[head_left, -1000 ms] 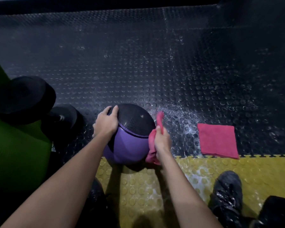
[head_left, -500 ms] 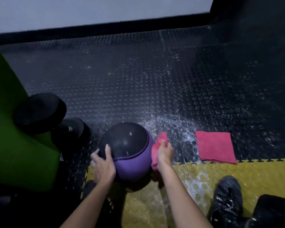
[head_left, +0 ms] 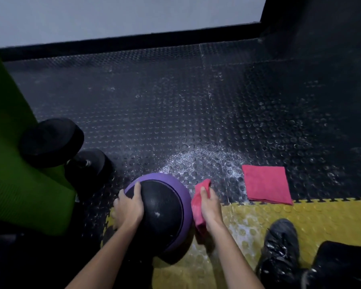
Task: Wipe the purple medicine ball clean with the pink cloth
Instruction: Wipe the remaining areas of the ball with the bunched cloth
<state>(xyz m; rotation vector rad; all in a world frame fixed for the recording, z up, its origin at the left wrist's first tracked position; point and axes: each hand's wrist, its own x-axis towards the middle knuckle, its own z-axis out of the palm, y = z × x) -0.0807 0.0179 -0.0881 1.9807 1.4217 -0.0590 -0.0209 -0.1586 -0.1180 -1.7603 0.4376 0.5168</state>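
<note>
My left hand lies spread on the near left side of the purple-and-black rubber medicine ball, thumb up on the black panel and fingers pressing without clasping. Half a second ago this hand sat lower on the ball. The black panel then faced up with the purple below it. Now the panel is turned toward me and the purple shows as a band along the far and right edges. My right hand has kept its place at the ball's right side, fingers curled round the crumpled pink cloth. The view has also tipped up, so more of the wall shows.

The ball sits between my two hands, with the left hand on it. The cloth hangs along the ball's right flank. Its lower part seems to touch the purple band, and its upper tip stands just clear.

The ball rests where the black studded rubber floor meets the yellow studded interlocking tile. A wet, speckled patch glistens on the black floor just beyond the ball. A folded pink square cloth lies flat to the right, at the yellow edge. To the left, a black dumbbell lies partly on a green foam mat. A dark, wet shoe stands on the yellow tile at lower right. A pale wall with a black skirting closes the far side.
</note>
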